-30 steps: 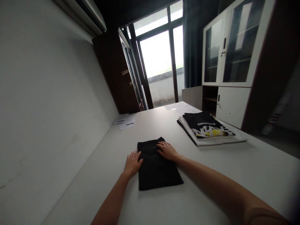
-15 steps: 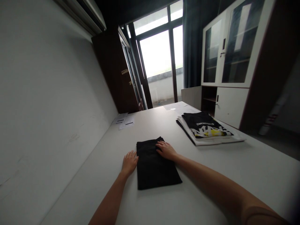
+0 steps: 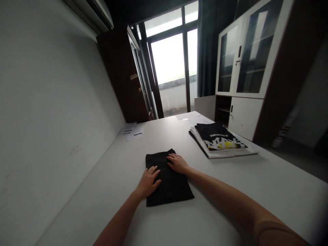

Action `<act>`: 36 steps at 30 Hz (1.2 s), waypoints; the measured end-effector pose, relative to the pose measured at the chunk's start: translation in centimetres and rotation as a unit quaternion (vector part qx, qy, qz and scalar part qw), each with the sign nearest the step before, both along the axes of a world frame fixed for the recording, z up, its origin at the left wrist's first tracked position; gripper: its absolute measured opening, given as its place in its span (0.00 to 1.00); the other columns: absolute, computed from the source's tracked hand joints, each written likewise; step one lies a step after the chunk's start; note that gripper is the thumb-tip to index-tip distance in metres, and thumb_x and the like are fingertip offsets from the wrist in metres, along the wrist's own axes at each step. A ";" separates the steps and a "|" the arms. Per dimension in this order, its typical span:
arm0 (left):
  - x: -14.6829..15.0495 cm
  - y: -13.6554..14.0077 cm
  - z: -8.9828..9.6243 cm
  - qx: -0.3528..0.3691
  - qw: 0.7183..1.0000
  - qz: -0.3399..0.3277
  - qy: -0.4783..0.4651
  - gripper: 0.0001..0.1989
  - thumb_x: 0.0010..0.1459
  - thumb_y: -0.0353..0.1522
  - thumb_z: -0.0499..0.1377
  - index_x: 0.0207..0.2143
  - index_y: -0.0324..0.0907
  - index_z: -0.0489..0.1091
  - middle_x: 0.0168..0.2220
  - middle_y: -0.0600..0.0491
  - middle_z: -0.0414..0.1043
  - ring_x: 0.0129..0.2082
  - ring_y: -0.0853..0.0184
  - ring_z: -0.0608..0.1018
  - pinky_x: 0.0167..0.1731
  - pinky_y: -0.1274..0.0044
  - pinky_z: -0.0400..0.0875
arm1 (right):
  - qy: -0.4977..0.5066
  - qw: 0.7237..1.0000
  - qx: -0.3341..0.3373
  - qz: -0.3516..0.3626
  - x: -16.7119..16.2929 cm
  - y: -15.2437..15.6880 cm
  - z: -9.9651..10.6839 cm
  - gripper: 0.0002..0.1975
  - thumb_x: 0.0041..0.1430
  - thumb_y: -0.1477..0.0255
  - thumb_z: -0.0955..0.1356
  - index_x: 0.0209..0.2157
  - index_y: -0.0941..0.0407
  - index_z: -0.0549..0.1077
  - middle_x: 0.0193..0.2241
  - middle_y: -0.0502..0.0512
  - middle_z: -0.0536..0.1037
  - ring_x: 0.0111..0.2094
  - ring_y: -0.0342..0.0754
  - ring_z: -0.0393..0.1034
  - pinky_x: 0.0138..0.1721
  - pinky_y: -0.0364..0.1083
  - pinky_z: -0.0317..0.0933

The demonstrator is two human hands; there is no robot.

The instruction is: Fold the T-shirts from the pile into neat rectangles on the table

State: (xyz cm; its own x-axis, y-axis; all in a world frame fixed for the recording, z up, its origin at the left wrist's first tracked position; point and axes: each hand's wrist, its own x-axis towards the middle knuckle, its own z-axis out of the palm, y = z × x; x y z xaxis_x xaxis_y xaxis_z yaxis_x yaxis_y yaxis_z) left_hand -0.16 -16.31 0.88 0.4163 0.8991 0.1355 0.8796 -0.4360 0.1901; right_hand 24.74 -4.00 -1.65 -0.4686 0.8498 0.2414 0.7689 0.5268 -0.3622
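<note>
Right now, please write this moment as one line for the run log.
left hand: flat on folded black garment | right hand: flat on same garment | shirt stack: apart, far right | white table

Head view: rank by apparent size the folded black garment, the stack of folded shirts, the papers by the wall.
1. stack of folded shirts and folded black garment: they look alike in area. The garment lies nearer the camera, so no ranking between them.
2. papers by the wall: clearly smallest, though farthest away.

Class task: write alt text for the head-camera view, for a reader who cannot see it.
Both hands, left hand and right hand, lie flat on a folded black garment on a white table. A stack of folded shirts sits farther right, papers by the wall.
</note>
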 end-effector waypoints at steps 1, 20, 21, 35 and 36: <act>0.6 -0.5 0.2 -0.011 1.000 -0.017 0.008 0.29 0.69 0.42 0.53 0.69 0.49 0.57 0.72 0.50 0.51 0.72 0.56 0.55 0.70 0.56 0.47 | -0.001 1.000 0.001 0.000 0.0 0.1 -0.1 0.25 0.66 0.60 0.65 0.62 0.51 0.70 0.66 0.58 0.65 0.68 0.57 0.54 0.68 0.58 0.45; 5.5 -5.9 3.4 -0.064 0.971 -0.230 0.009 0.32 0.69 0.47 0.53 0.71 0.54 0.53 0.72 0.50 0.52 0.71 0.51 0.56 0.69 0.50 0.43 | -0.015 0.999 0.023 -0.046 0.5 0.2 0.3 0.21 0.67 0.63 0.63 0.59 0.51 0.73 0.65 0.57 0.67 0.68 0.57 0.54 0.68 0.56 0.47; 5.6 -6.1 3.4 -0.067 0.970 -0.235 0.009 0.32 0.69 0.47 0.53 0.71 0.54 0.53 0.72 0.50 0.52 0.71 0.51 0.56 0.69 0.50 0.43 | -0.016 0.998 0.024 -0.047 0.5 0.2 0.2 0.21 0.67 0.63 0.63 0.59 0.51 0.73 0.65 0.57 0.67 0.68 0.57 0.54 0.68 0.56 0.47; 8.2 -8.2 5.5 -0.098 0.938 -0.333 -0.004 0.35 0.71 0.51 0.45 0.74 0.49 0.43 0.73 0.49 0.47 0.73 0.55 0.52 0.70 0.56 0.39 | -0.020 0.999 0.026 -0.041 0.4 0.6 0.1 0.23 0.67 0.62 0.63 0.60 0.53 0.73 0.65 0.58 0.67 0.68 0.57 0.55 0.67 0.55 0.48; 8.4 -8.2 5.6 -0.096 0.938 -0.332 -0.002 0.36 0.71 0.51 0.45 0.74 0.48 0.42 0.73 0.49 0.46 0.73 0.55 0.51 0.70 0.56 0.39 | -0.020 0.999 0.025 -0.041 0.4 0.6 0.1 0.23 0.67 0.62 0.63 0.60 0.53 0.73 0.65 0.58 0.67 0.68 0.57 0.55 0.67 0.56 0.48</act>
